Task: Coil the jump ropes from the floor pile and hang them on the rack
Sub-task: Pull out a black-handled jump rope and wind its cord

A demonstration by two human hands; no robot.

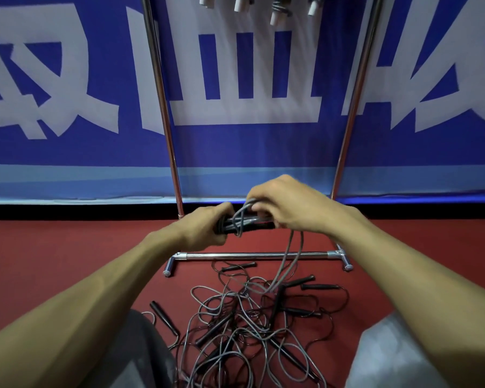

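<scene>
Just above the red floor [67,247], both hands meet in front of the rack [258,256], holding one jump rope between them. The left hand [207,225] is curled tight around the left end of a pair of black handles [249,222] that lie side by side, roughly level. The right hand [286,208] sits over their right end, its fingertips pinching a loop of grey cord [290,259] that arches over the handles; several turns of cord already wrap the handles near the left hand. From the right hand the cord drops in two loose strands down to the pile of ropes [249,317] on the floor, a tangle of grey cords and black handles between the person's knees [140,359], which are in grey cloth. The pile lies just on the near side of the rack's chrome base bar, with one black handle close beside it. Two chrome posts [163,107] rise from the base and lean together toward the top edge, where bundled ropes with white handles [277,9] hang between them. Behind the rack stands a blue banner [67,79] with large white characters, reaching down to a black strip at the floor.
</scene>
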